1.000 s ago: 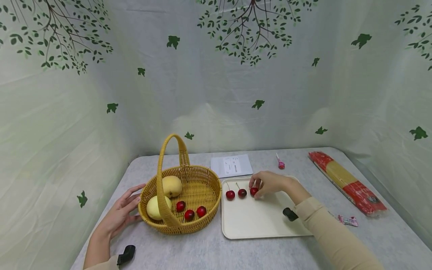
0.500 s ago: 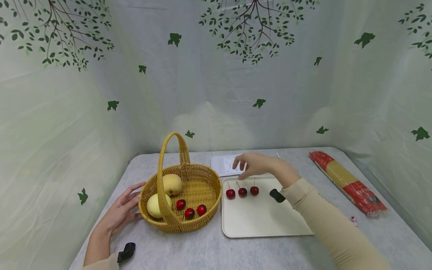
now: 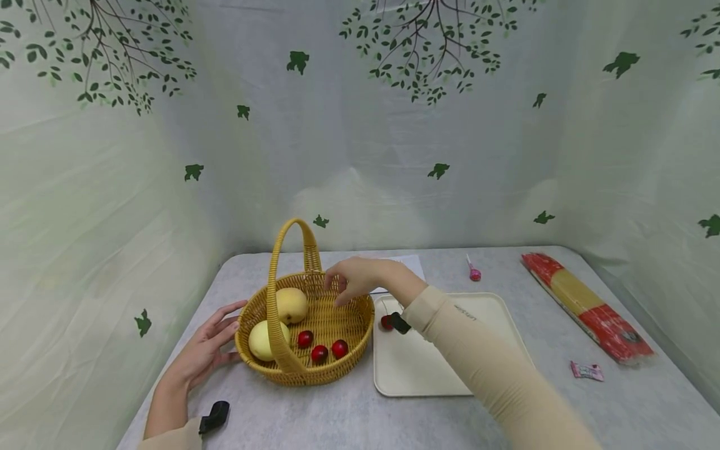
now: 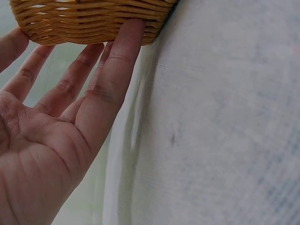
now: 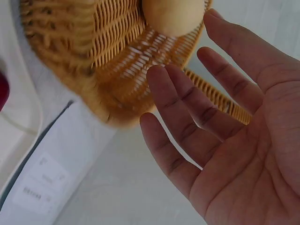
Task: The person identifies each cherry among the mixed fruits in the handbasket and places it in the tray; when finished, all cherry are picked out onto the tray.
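Observation:
A yellow wicker basket with a tall handle stands left of centre. Inside it lie two round pale-yellow fruits and three dark red cherries. My left hand rests against the basket's left side; in the left wrist view its extended fingers touch the wicker wall. Over the basket's right part hovers my right hand, fingers loosely bent and holding nothing, as the right wrist view also shows. On the cream tray one cherry shows beside the wrist camera; the right arm hides the other tray cherries.
Behind the tray lies a white printed sheet, partly covered by the right arm. A pink lollipop is at the back. To the right are a long red-and-yellow packet and a small pink wrapped candy.
My right hand let go of the third tray cherry, rose, and travelled left from the tray to above the basket. The left hand stays at the basket's side. The head view shifted slightly.

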Demonstrator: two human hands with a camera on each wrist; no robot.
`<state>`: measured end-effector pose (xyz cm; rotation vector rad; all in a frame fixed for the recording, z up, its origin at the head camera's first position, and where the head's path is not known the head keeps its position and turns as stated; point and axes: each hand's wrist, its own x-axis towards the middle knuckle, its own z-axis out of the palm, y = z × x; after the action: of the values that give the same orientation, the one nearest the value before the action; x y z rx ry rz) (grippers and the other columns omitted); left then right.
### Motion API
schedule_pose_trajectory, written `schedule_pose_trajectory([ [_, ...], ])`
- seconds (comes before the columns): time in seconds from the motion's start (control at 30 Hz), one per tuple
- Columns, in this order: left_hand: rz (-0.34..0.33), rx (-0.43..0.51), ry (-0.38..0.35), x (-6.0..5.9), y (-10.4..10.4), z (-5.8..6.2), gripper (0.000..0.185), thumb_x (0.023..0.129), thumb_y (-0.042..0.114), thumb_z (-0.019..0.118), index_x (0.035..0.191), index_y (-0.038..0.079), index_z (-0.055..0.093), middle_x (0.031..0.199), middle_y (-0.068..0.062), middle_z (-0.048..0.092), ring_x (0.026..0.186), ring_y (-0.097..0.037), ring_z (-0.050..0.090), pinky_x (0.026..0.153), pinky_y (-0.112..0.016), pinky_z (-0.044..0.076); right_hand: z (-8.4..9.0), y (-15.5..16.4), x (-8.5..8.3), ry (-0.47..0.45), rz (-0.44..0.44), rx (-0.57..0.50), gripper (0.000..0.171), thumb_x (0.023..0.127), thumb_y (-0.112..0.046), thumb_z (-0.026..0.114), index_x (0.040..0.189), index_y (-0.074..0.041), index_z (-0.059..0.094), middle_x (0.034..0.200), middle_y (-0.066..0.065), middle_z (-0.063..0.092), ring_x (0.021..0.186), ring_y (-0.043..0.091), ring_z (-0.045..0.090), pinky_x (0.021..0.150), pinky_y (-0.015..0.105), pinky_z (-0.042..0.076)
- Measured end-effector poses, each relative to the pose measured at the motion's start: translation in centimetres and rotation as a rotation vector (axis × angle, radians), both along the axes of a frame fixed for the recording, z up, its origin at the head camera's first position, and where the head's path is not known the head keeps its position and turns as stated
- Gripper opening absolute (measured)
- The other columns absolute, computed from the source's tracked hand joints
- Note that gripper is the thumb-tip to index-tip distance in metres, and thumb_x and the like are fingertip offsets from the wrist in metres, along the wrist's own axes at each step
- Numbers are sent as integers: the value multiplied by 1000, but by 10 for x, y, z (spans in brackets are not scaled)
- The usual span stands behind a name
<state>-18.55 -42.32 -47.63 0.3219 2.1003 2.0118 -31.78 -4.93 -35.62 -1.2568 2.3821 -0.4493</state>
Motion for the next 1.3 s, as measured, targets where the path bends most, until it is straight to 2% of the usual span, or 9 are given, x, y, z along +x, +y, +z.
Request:
schedule_pose_trajectory([
  [0.23,0,4,1,-1,-1,1,55,118,17,41,171,18,25,141,16,63,123,-3,66,90,-45,63,-9,-35,3,1,49,43,40,100,-32,80,135,-15,72,127,4,71,105,13,62,90,31,53],
  [0.43,1,9,-7,0,-1,0,54,118,16,40,171,18,26,140,16,64,123,-3,66,91,-45,63,-18,-57,8,-63,81,95,35,101,-32,79,132,-17,73,130,-2,69,102,10,60,91,29,52],
  [0.57,6,5,-11,0,0,-1,54,118,16,40,170,18,26,140,16,64,123,-3,66,91,-45,63,-23,-69,11,-170,44,148,34,101,-33,78,133,-22,72,133,-4,64,99,16,70,86,34,57],
  [0.67,7,4,-11,0,0,-1,54,118,16,40,171,18,26,141,16,63,123,-4,66,91,-45,62,-24,-75,12,-265,-15,172,32,101,-33,78,131,-25,72,139,-4,61,99,23,76,87,41,60],
  [0.7,8,3,-11,0,0,-1,54,118,16,40,171,18,26,141,16,63,123,-4,66,91,-46,62,-24,-76,12,-289,-26,174,31,101,-34,78,131,-25,72,142,-4,60,101,24,77,92,43,61],
  [0.8,14,-3,-14,0,0,-1,55,118,17,41,171,19,25,141,16,63,123,-4,66,91,-46,62,-24,-80,11,-353,-55,183,30,102,-33,77,131,-27,72,145,-5,60,103,25,78,95,43,62],
  [0.97,20,-7,-18,-1,1,0,55,118,17,41,171,18,25,141,17,63,123,-4,66,91,-46,63,-22,-85,14,-440,-86,196,31,102,-28,77,132,-24,72,135,-6,64,105,30,79,93,42,63],
  [1.07,24,-9,-19,-1,1,1,55,118,18,42,171,18,25,141,17,63,124,-4,66,91,-45,63,-21,-87,17,-504,-133,203,33,100,-24,79,132,-21,71,126,-1,66,104,34,79,92,43,64],
  [1.3,16,-9,-13,0,1,1,55,118,17,41,171,17,25,141,17,62,125,-3,65,92,-45,62,-20,-92,23,-562,-189,260,40,101,-19,78,139,-19,68,127,7,68,106,34,79,88,40,65],
])
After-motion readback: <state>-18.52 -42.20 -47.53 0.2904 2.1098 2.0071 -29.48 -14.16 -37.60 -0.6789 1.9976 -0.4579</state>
